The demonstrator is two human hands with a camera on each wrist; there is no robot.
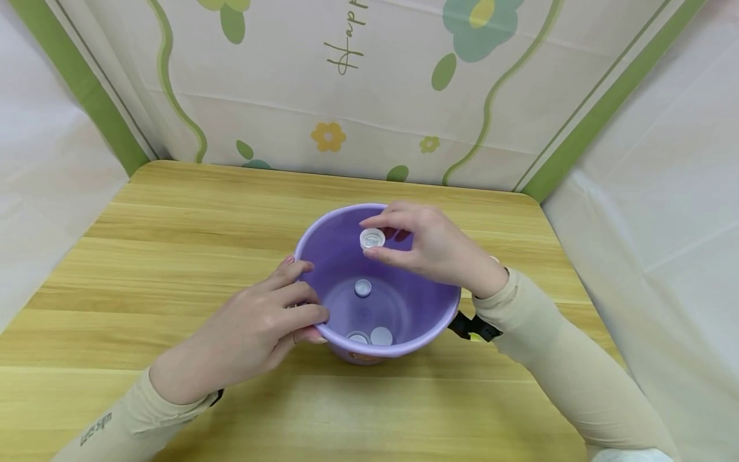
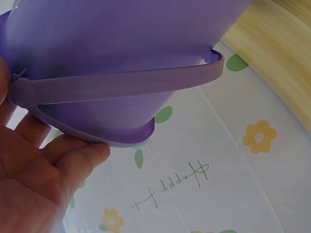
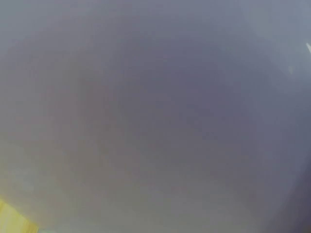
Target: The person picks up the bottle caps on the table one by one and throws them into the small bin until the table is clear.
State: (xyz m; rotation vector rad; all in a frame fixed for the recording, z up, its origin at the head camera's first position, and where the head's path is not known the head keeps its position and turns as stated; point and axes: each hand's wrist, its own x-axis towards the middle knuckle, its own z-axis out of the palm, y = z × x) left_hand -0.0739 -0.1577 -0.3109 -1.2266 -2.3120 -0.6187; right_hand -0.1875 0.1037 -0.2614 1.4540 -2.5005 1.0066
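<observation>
A purple bucket [image 1: 335, 247] stands on the table with its mouth facing up. My left hand [image 1: 260, 314] grips its rim at the left, fingers over the edge; the left wrist view shows the bucket's outer wall [image 2: 126, 34] and its purple handle [image 2: 121, 86] beside that hand [image 2: 43, 174]. Over the bucket's mouth, my right hand [image 1: 430, 247] pinches a white bottle cap [image 1: 372, 239] between thumb and fingers, hollow side up. Inside at the bottom lie a small cap [image 1: 362, 288], a flat white disc [image 1: 381, 336] and another cap [image 1: 358, 337] partly hidden by the rim.
The wooden table [image 1: 173, 256] stretches around the bucket. Behind it hangs a flowered white cloth [image 1: 277, 77], with pale sheets [image 1: 664, 160] at both sides. The right wrist view is filled by a blurred purplish surface [image 3: 184, 107] too close to make out.
</observation>
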